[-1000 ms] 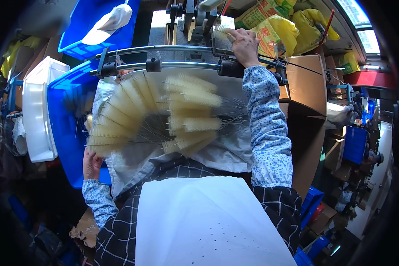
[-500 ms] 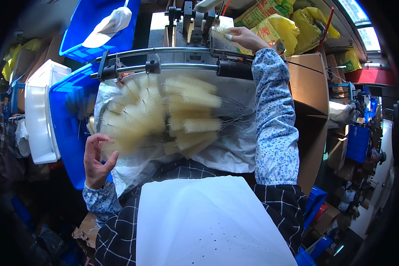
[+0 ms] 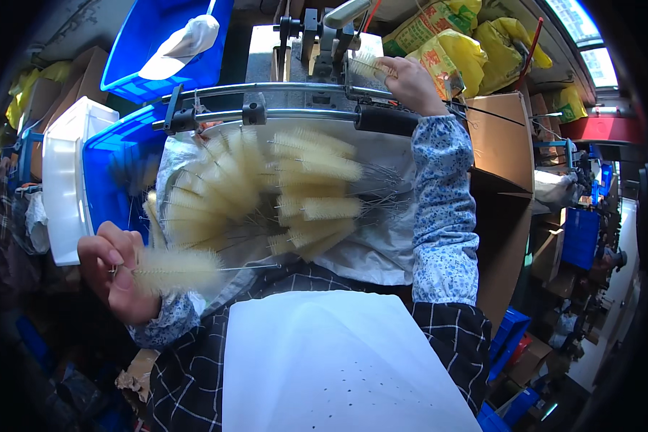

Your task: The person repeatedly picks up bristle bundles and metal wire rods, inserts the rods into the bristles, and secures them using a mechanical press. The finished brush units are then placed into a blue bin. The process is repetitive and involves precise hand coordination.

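Note:
My left hand is closed on the bristle end of a bottle brush with cream bristles. Its thin wire stem points right, across my checked lap. At the top, my right hand pinches another cream-bristled brush, held against the metal machine; where it meets the machine is hard to make out. Between my hands a left pile of brushes and a right pile of brushes lie on a pale plastic sheet, with the right pile's wire stems toward my right arm.
Two chrome rails cross in front of the machine. At left stand a blue bin, a white tub and a farther blue bin with a white cap. A cardboard box and yellow sacks are at right.
My left hand, fingers parted beside the left pile before, has moved left and nearer me and now holds a brush. My right hand has shifted slightly nearer with its brush.

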Demonstrator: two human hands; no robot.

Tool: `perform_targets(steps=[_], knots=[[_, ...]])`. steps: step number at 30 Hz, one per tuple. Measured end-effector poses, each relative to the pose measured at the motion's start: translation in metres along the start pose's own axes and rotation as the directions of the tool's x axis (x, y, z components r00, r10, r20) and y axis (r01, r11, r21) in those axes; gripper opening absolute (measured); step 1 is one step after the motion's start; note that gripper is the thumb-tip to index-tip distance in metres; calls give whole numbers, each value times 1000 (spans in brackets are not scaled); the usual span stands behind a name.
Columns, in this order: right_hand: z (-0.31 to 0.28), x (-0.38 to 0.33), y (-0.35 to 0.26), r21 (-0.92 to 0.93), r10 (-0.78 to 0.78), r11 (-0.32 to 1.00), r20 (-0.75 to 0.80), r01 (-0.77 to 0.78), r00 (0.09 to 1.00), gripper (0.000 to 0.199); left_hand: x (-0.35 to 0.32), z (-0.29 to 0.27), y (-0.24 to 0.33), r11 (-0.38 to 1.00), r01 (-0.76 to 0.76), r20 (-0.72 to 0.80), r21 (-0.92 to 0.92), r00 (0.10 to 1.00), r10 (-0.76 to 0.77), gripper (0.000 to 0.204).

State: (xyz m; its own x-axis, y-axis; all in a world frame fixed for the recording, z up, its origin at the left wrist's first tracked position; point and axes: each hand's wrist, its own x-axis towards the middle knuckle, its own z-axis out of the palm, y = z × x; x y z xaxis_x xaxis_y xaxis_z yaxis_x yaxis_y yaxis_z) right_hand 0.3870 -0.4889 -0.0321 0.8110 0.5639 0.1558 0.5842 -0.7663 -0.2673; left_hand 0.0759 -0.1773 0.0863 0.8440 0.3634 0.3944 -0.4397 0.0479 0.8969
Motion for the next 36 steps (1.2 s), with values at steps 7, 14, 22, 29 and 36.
perform_targets(steps=[7,14,22,29,36], knots=[[-62,-58,-80,898,-529,202,435,-390,728,44,14,70,-32,899,178,302,399,901,-313,17],[-36,-86,-91,793,-536,22,524,-609,662,46,23,90,-37,843,158,342,514,864,-370,17],[-35,-89,-116,790,-386,178,605,-587,697,55,23,90,-43,819,-61,364,571,913,-185,12],[-25,-112,-162,881,-151,442,257,-167,955,52,14,87,-55,814,145,80,562,970,-227,13],[-22,-103,-168,553,-125,797,-241,242,962,46,17,77,-56,845,190,104,499,955,-277,13]])
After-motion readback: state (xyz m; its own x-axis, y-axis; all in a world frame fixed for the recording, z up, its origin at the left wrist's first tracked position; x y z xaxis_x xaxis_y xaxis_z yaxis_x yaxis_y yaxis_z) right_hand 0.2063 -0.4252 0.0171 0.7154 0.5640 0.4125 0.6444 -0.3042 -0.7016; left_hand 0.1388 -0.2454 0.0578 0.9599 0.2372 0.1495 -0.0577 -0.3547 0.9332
